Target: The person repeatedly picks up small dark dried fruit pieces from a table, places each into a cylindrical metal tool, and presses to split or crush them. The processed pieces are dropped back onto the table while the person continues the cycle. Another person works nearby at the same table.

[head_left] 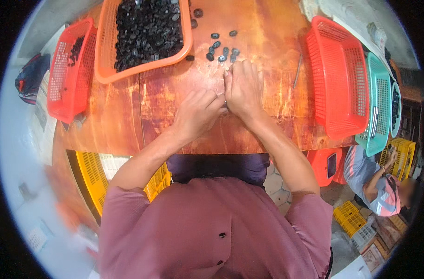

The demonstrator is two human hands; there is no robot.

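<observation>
Where the near edge of the wooden surface [119, 125] runs across the view, both forearms are seen reaching over it toward the middle. The left hand [198, 114] is held curled, knuckles up, with its fingers bent in toward the right hand; what lies inside it cannot be told. The right hand [242, 88] is laid just beside it and touching it, fingers drawn together and pointed at the far edge, and something small appears to be pinched where the two hands meet, though it is too hidden to name.

Just beyond the right fingertips, a loose cluster of small black parts [222, 50] is scattered on the bare wood, a few of them lying apart nearer the far edge. A thin metal rod [297, 70] is laid to the right of the hands, close to a red basket [340, 79] set along the right edge. Past that basket a teal basket [378, 104] is seen overhanging the right edge.

Toward the far left corner, an orange tray [142, 65] is heaped with many more black parts. Beside it, at the left edge, a second red basket [70, 69] is placed with a few dark pieces inside.
</observation>
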